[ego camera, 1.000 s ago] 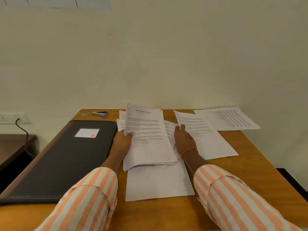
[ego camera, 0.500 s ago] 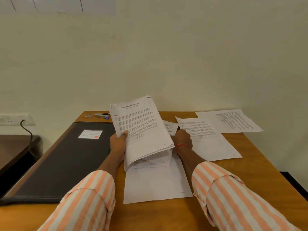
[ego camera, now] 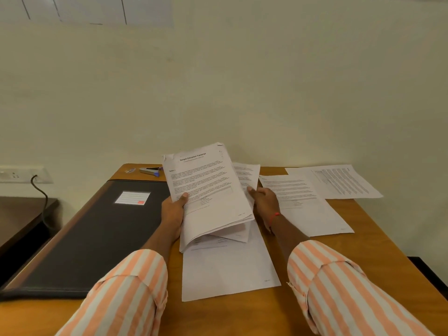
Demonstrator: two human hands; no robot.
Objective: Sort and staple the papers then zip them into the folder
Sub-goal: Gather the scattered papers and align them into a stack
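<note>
My left hand (ego camera: 173, 212) grips a stack of printed papers (ego camera: 208, 187) by its left edge and holds it tilted up above the wooden table (ego camera: 363, 251). My right hand (ego camera: 265, 202) is at the stack's right side, its thumb on the loose sheets (ego camera: 247, 174) behind the stack. A single sheet (ego camera: 230, 267) lies flat under the stack. Two more sheets lie to the right, one near (ego camera: 305, 204) and one far (ego camera: 339, 180). The shut black zip folder (ego camera: 97, 226) lies on the left. A stapler (ego camera: 150, 170) sits at the table's far edge.
A small clip-like item (ego camera: 130, 170) lies left of the stapler. On the left, a wall socket (ego camera: 21, 174) has a cable hanging from it, with a dark side table (ego camera: 19, 214) beneath. The wall stands right behind the table.
My left hand has lifted the paper stack off the table and tilted it up toward me. My right hand left the flat sheet and came to the stack's right side.
</note>
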